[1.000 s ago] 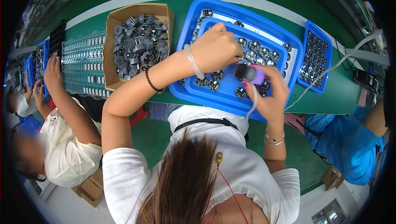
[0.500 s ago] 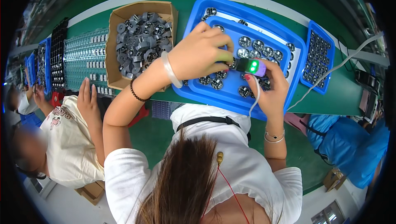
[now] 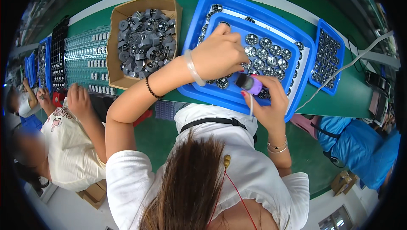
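Note:
My right hand (image 3: 272,100) grips a small purple device (image 3: 253,85) with a black end and a white cable (image 3: 251,105), held low over the near part of the inner blue tray (image 3: 217,15). Left of it, my left hand (image 3: 224,53) hovers over the same tray with its fingers curled down and pinched. Its fingertips are close to the round parts, and what they hold is hidden. Rows of shiny round electronic parts (image 3: 270,60) lie in the inner tray, which sits within a larger blue tray (image 3: 199,7) with white sheet around it.
A cardboard box (image 3: 178,26) of grey round parts with pins stands left. Beyond it are clear trays (image 3: 87,54). Another blue tray (image 3: 338,66) of round parts lies right, near a white cord (image 3: 352,65). A co-worker (image 3: 74,145) sits left; a blue-clad person (image 3: 356,151) is right.
The purple device has moved left and nearer me, away from my left hand, and its green lights no longer show. My left hand has shifted slightly right and nearer.

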`<state>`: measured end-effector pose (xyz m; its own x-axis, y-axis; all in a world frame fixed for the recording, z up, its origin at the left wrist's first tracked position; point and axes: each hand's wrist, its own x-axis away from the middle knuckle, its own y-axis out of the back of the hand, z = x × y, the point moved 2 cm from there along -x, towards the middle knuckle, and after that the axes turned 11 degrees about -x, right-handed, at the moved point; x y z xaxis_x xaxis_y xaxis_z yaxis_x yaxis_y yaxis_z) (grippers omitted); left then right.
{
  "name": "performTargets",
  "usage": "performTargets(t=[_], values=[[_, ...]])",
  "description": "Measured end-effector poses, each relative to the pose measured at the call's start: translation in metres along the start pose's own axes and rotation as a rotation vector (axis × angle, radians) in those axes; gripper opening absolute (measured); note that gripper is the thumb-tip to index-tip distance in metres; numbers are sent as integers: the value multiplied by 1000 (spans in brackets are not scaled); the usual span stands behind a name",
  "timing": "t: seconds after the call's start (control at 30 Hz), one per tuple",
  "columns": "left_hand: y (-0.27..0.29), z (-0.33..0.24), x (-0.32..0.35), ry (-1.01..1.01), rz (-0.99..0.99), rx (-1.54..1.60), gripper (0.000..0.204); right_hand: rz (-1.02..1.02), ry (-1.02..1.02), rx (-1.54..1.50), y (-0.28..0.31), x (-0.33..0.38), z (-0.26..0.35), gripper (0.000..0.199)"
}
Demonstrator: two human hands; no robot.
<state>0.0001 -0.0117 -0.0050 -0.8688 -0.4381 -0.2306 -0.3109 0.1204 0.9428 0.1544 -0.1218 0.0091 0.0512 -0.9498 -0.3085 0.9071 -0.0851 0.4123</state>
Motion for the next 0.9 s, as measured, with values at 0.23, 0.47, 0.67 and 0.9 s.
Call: performTargets(t=[0.23, 0.47, 0.67, 0.9], values=[[38, 10, 26, 85, -106, 87, 17, 6, 0, -12, -6, 0, -6, 38], [24, -6, 29, -3, -100, 108, 7, -51, -48, -86, 7, 7, -11, 36], [8, -17, 21, -35, -126, -35, 6, -280, -116, -367, 40, 25, -15, 42], [10, -17, 24, 47, -79, 8, 14, 67, 61, -5, 7, 13, 7, 42]])
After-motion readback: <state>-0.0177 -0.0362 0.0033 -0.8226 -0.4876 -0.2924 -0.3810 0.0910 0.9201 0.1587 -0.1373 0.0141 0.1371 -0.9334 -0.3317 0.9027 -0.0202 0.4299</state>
